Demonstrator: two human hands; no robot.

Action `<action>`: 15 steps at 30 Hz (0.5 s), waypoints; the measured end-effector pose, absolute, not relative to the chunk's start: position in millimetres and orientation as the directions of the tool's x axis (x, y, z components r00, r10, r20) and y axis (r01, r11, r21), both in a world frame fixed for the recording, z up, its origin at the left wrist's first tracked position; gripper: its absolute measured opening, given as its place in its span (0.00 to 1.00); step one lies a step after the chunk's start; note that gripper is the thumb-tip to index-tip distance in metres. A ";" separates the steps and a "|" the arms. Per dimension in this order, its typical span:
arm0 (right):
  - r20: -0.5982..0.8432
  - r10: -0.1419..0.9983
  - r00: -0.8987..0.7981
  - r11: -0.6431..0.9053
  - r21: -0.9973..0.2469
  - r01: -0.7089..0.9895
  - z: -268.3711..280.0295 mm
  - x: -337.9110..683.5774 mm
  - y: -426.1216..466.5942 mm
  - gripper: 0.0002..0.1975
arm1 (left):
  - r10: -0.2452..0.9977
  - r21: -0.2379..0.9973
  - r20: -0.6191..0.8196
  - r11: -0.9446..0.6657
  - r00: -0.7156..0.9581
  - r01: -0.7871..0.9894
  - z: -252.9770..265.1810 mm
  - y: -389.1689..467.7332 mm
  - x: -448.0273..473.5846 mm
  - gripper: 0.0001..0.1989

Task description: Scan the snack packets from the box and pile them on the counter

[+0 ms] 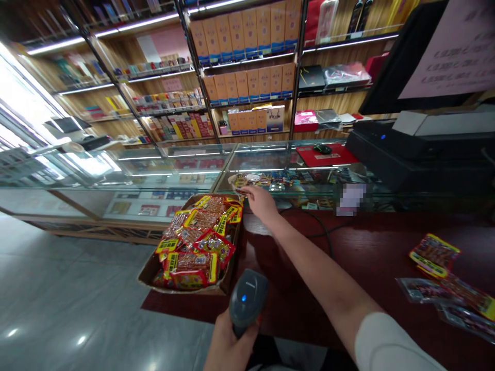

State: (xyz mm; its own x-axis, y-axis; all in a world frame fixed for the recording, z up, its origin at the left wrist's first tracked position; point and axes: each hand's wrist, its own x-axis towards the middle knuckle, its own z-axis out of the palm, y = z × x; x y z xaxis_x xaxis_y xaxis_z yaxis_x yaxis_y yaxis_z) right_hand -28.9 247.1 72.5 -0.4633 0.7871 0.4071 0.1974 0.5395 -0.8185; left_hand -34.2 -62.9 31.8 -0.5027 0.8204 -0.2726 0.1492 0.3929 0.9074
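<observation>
Dark red wood makes up the table (348,257), which fills the lower right of the head view and ends at a straight left edge running from the frame's centre down to the bottom. Left of that edge lies open grey floor (58,288), bare all the way to the glass display case (154,175) across the middle of the frame. A cardboard box (154,268) heaped with red and yellow snack packets (197,237) sits at the table's left edge, its near corner hanging over the floor. The stretch of table between the box and the loose packets (435,254) at the right edge is mostly free, crossed only by a black cable (320,226) and the person's forearm. The right hand (261,202) reaches to the far end of the box, just under the glass case, its grip pinched together on the edge of one packet (243,191) at centre frame. The left hand (228,342), at the bottom centre, has its grip wrapped tight around the handle of a grey barcode scanner (247,299), whose head points toward the box with a blue light showing. A black till machine (406,149) stands at the upper right, well apart from both hands.
</observation>
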 end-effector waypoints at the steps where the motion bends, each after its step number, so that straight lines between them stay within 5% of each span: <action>1: 0.407 0.764 -0.502 0.562 -0.800 0.207 79.3 -43.9 251.1 0.19 | 0.817 0.908 -0.272 0.393 -0.509 0.145 32.0 -63.9 -34.9 0.18; 5: 0.411 0.722 -0.556 0.618 -0.745 0.252 81.3 -57.6 243.8 0.20 | 0.817 0.899 -0.281 0.408 -0.504 0.159 31.5 -65.3 -36.3 0.22; 10: 0.375 0.807 -0.457 0.571 -0.692 0.442 34.8 50.4 211.0 0.18 | 0.845 0.879 -0.312 0.430 -0.435 0.207 26.0 -54.7 -34.5 0.24; 15: 0.237 0.971 0.011 0.138 -0.600 0.788 -0.1 243.4 198.9 0.19 | 0.870 0.875 -0.325 0.425 -0.370 0.231 20.5 -37.1 -17.0 0.27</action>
